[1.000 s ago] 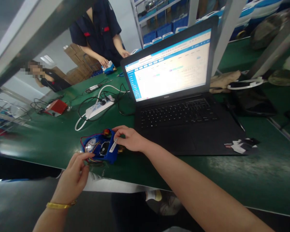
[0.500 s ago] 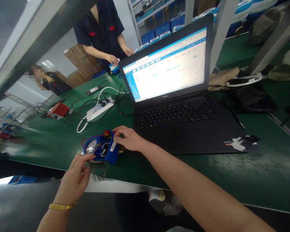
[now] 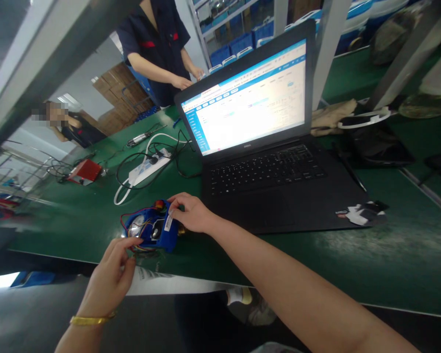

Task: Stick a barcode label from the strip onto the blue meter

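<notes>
A small blue device [image 3: 158, 232] with a round dial, coloured wires and brass fittings lies on the green table [image 3: 95, 215] near its front edge. My right hand [image 3: 191, 212] rests on the device's right side, its fingers pinching a small white label strip [image 3: 169, 220] against the blue housing. My left hand [image 3: 112, 274], with a gold bracelet on the wrist, has its fingers bunched at the device's near left corner, touching the wires there.
An open black laptop [image 3: 264, 147] with a lit screen stands just right of the device. A white power strip [image 3: 147, 165] with cables and a red box [image 3: 84, 171] lie further back. A person in dark uniform [image 3: 158, 44] works at the far side.
The view has shifted slightly. My right hand's fingers have closed in on the label on the device. My left hand stays at the near corner.
</notes>
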Action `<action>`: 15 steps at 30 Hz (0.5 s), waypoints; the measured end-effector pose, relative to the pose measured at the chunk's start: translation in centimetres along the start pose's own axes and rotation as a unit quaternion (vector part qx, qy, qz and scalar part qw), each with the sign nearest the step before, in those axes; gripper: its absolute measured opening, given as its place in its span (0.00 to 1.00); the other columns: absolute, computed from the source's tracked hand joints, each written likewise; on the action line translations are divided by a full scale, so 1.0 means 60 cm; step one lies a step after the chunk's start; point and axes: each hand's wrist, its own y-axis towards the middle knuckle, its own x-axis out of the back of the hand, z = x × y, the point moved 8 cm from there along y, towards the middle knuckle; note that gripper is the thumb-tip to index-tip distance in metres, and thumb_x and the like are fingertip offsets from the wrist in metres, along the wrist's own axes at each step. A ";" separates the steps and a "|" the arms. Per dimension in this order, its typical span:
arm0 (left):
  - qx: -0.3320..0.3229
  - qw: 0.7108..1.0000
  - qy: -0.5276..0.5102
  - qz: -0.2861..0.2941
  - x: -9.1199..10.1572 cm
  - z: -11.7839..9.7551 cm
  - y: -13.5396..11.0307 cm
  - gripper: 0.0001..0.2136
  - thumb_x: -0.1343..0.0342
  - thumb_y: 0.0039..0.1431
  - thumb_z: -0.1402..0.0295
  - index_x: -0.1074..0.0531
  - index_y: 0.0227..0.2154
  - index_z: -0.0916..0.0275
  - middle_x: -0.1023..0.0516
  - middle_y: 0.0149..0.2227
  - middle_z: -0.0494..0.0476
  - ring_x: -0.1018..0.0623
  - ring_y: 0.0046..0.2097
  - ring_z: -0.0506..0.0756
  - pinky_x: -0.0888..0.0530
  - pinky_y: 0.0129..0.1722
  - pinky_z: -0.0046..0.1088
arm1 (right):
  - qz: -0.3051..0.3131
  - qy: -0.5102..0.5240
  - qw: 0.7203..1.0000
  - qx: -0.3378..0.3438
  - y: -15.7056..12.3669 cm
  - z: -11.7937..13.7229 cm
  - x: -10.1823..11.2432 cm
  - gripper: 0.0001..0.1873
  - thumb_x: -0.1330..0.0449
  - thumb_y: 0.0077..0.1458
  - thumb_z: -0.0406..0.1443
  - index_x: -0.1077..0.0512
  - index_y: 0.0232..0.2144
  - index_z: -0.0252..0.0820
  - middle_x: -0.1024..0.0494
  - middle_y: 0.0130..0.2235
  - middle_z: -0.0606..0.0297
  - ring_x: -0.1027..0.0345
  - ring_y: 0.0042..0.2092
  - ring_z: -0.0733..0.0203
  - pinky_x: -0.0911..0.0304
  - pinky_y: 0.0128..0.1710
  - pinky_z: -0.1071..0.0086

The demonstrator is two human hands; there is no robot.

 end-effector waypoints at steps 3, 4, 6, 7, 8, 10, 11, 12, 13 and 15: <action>-0.002 1.000 -0.001 -0.006 0.001 0.000 -0.001 0.12 0.56 0.59 0.69 0.40 0.46 0.61 0.41 0.31 0.51 0.35 0.27 0.48 0.33 0.27 0.25 | -0.004 -0.001 1.000 0.001 0.000 0.001 0.002 0.09 0.41 0.49 0.24 0.35 0.22 0.38 0.30 0.42 0.60 0.35 0.45 0.60 0.41 0.50 0.63; -0.001 1.000 -0.002 -0.010 0.002 0.000 -0.002 0.12 0.56 0.59 0.69 0.40 0.45 0.61 0.41 0.31 0.51 0.36 0.27 0.48 0.33 0.27 0.25 | -0.004 -0.001 1.000 0.001 0.000 0.001 0.002 0.09 0.41 0.49 0.24 0.35 0.22 0.38 0.30 0.42 0.60 0.35 0.45 0.60 0.41 0.50 0.63; -0.002 1.000 -0.003 -0.010 0.003 -0.001 -0.002 0.12 0.57 0.59 0.70 0.40 0.46 0.61 0.41 0.31 0.51 0.35 0.27 0.48 0.33 0.27 0.25 | -0.005 -0.001 1.000 0.000 0.000 0.001 0.001 0.09 0.41 0.49 0.24 0.35 0.22 0.38 0.30 0.43 0.60 0.35 0.46 0.60 0.41 0.50 0.63; -0.002 1.000 -0.002 -0.007 0.004 -0.002 -0.002 0.12 0.56 0.59 0.70 0.40 0.46 0.61 0.41 0.30 0.51 0.35 0.27 0.49 0.33 0.27 0.25 | -0.004 -0.002 1.000 0.000 0.001 0.000 0.001 0.09 0.41 0.49 0.24 0.35 0.22 0.38 0.30 0.43 0.60 0.35 0.46 0.60 0.41 0.50 0.63; -0.002 1.000 -0.001 -0.006 0.004 -0.002 -0.002 0.12 0.56 0.59 0.70 0.39 0.46 0.62 0.41 0.30 0.51 0.35 0.27 0.49 0.33 0.27 0.25 | -0.003 -0.002 1.000 -0.001 0.001 0.000 0.001 0.09 0.41 0.49 0.24 0.35 0.22 0.38 0.30 0.43 0.60 0.35 0.46 0.60 0.42 0.50 0.63; -0.004 1.000 0.001 -0.007 0.006 -0.004 -0.001 0.12 0.56 0.59 0.70 0.39 0.45 0.62 0.41 0.29 0.50 0.35 0.27 0.49 0.33 0.27 0.25 | 0.002 -0.004 1.000 -0.003 0.002 -0.001 0.001 0.09 0.42 0.49 0.24 0.35 0.22 0.38 0.30 0.43 0.60 0.35 0.46 0.60 0.42 0.50 0.63; -0.005 1.000 0.001 -0.009 0.007 -0.005 -0.001 0.11 0.56 0.59 0.70 0.39 0.45 0.62 0.41 0.29 0.50 0.35 0.27 0.49 0.33 0.27 0.25 | 0.006 -0.005 1.000 -0.002 0.002 -0.001 0.002 0.09 0.42 0.49 0.24 0.35 0.22 0.38 0.30 0.43 0.60 0.35 0.46 0.60 0.42 0.50 0.63; -0.004 1.000 0.000 -0.011 0.008 -0.005 -0.002 0.11 0.57 0.59 0.70 0.39 0.45 0.62 0.41 0.29 0.50 0.35 0.27 0.49 0.33 0.27 0.25 | 0.013 -0.006 1.000 -0.001 0.002 0.000 0.002 0.10 0.42 0.49 0.23 0.35 0.21 0.38 0.30 0.43 0.61 0.36 0.47 0.60 0.41 0.50 0.63; 0.000 1.000 -0.001 -0.013 0.008 -0.004 -0.002 0.11 0.57 0.59 0.70 0.39 0.45 0.62 0.41 0.29 0.50 0.35 0.27 0.49 0.33 0.27 0.25 | 0.022 -0.005 1.000 0.001 0.002 0.001 0.002 0.10 0.42 0.49 0.23 0.35 0.21 0.38 0.30 0.43 0.61 0.36 0.47 0.61 0.41 0.50 0.64; 0.008 1.000 -0.002 -0.011 0.007 -0.001 -0.003 0.11 0.57 0.60 0.69 0.38 0.45 0.62 0.41 0.29 0.50 0.35 0.27 0.49 0.33 0.28 0.25 | 0.040 -0.004 0.999 0.005 0.001 0.003 0.001 0.10 0.42 0.49 0.23 0.34 0.21 0.38 0.30 0.44 0.60 0.36 0.48 0.61 0.42 0.51 0.64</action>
